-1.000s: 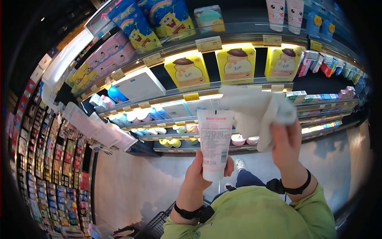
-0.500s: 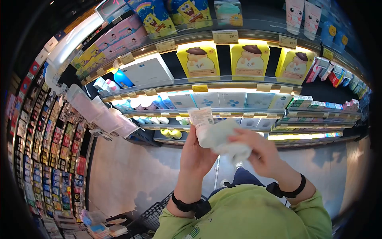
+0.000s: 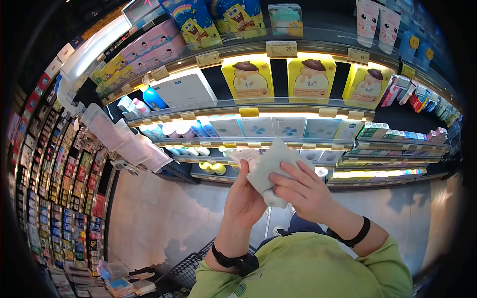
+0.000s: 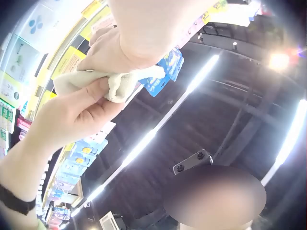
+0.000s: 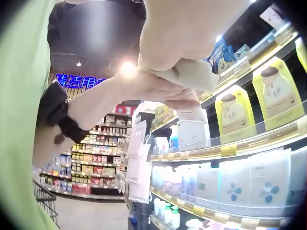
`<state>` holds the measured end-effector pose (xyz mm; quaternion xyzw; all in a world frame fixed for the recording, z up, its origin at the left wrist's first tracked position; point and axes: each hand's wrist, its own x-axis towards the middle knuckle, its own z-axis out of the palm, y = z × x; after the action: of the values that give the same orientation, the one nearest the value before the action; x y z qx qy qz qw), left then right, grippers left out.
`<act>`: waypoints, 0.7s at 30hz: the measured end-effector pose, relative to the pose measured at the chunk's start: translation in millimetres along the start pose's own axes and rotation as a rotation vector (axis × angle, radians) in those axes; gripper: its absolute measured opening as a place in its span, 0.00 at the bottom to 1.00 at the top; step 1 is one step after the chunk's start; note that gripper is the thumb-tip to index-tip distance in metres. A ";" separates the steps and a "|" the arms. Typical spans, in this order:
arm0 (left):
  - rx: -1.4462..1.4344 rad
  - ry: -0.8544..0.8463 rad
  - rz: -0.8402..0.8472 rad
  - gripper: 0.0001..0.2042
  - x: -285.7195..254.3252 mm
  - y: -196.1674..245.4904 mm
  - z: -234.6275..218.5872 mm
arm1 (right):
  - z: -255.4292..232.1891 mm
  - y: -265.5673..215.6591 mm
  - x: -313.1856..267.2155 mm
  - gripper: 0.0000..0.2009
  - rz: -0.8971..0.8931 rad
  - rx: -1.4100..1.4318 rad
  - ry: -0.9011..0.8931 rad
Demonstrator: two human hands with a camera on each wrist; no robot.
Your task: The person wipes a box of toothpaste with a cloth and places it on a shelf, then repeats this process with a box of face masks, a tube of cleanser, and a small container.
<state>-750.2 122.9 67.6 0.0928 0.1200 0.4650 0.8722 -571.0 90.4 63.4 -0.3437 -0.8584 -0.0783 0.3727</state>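
Note:
In the head view my left hand (image 3: 243, 203) grips a white squeeze tube (image 3: 243, 158) with pale pink print, tilted up and to the left. A white cloth (image 3: 272, 166) covers the tube's near side, so much of the tube is hidden. My right hand (image 3: 308, 193) holds this cloth against the tube, its fingers spread across the front. From the left wrist view, the right thumb and fingers pinch a fold of the cloth (image 4: 117, 88). Both hands are close together at chest height in front of the shelves.
Ahead, lit shelves carry yellow boxes (image 3: 311, 79), white boxes (image 3: 258, 127) and bottles. Clear plastic packs (image 3: 119, 134) hang at the shelf's left end. A black wire cart (image 3: 186, 265) stands low on the left. Packed shelves (image 3: 59, 198) line the far left.
The right hand has brought the cloth left and down onto the tube, and it now lies spread over it. The left hand has tilted the tube, whose printed back was facing the head camera.

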 end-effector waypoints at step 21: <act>0.888 0.114 0.554 0.22 9.8 -22.5 5.8 | -3.0 33.2 -35.1 0.21 0.689 0.648 0.378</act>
<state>-725.4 118.4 65.8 0.4561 0.3238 0.5868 0.5854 -530.7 95.5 37.2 -0.4536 -0.5927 0.2585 0.6132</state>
